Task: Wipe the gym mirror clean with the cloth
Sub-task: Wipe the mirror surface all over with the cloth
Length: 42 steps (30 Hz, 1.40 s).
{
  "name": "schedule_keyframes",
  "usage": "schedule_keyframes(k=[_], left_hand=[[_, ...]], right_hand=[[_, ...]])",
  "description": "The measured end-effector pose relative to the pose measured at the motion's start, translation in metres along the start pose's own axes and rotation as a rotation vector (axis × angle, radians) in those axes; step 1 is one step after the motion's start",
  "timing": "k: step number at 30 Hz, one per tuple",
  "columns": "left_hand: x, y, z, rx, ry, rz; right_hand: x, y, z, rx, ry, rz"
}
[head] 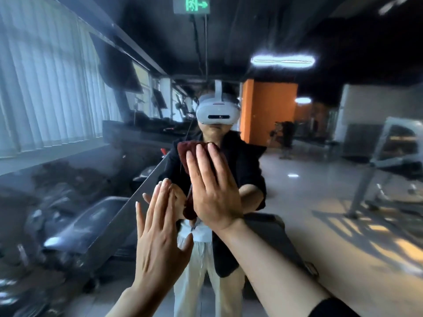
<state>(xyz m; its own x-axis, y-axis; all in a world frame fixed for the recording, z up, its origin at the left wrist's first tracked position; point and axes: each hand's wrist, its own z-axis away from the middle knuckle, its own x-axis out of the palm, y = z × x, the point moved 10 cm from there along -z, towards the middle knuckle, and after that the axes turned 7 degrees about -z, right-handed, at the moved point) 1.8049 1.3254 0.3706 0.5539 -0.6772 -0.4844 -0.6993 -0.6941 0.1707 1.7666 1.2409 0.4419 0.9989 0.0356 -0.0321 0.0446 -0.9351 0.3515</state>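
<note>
The right hand point(212, 191) presses a soft, limp dark red cloth point(194, 152) flat-palmed against the large gym mirror point(320, 179). The left hand point(158, 229) rests open and empty on the glass, which looks rigid, slick and breakable.

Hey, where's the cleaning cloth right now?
In the head view, the dark red cloth is centre frame, pressed flat against the mirror under the right hand, just right of the left hand.

upper left: vertical blinds point(45, 88) | top: green exit sign point(191, 4), dark ceiling point(263, 24) | centre right: orange pillar point(270, 110), lit tube lamp point(282, 61) | lower right: glossy floor point(320, 184)
</note>
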Motion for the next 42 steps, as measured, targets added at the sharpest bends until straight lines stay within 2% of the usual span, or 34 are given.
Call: schedule_keyframes(k=[4, 6, 10, 15, 19, 22, 25, 29, 33, 39, 42], left_hand=[[0.014, 0.029, 0.001, 0.044, 0.003, 0.013], [0.021, 0.043, 0.003, 0.067, 0.009, 0.019], [0.032, 0.064, 0.010, 0.063, 0.014, 0.024], [0.043, 0.076, 0.017, 0.022, -0.046, -0.135], [0.044, 0.077, 0.019, 0.025, -0.128, -0.156], [0.043, 0.069, 0.031, 0.027, -0.181, -0.155], [0.042, 0.040, 0.051, -0.068, -0.205, -0.147], [0.036, 0.001, 0.071, -0.190, -0.226, -0.151], [0.030, -0.032, 0.079, -0.292, -0.247, -0.125], [0.026, -0.057, 0.091, -0.343, -0.267, -0.029], [0.025, -0.063, 0.095, -0.358, -0.256, -0.026]], right_hand=[[-0.013, 0.017, 0.010, -0.085, -0.026, 0.011], [-0.025, 0.039, 0.019, -0.059, -0.017, 0.020], [-0.059, 0.092, 0.048, 0.055, 0.015, 0.071], [-0.096, 0.149, 0.090, 0.178, 0.042, 0.156], [-0.114, 0.166, 0.124, 0.398, 0.139, 0.177], [-0.110, 0.152, 0.133, 0.531, 0.212, 0.142], [-0.092, 0.125, 0.127, 0.551, 0.222, 0.111], [-0.054, 0.071, 0.112, 0.391, 0.108, 0.068], [-0.023, 0.009, 0.096, 0.190, 0.086, -0.001], [0.024, -0.062, 0.084, 0.091, -0.037, -0.104], [0.027, -0.069, 0.081, 0.079, -0.050, -0.094]])
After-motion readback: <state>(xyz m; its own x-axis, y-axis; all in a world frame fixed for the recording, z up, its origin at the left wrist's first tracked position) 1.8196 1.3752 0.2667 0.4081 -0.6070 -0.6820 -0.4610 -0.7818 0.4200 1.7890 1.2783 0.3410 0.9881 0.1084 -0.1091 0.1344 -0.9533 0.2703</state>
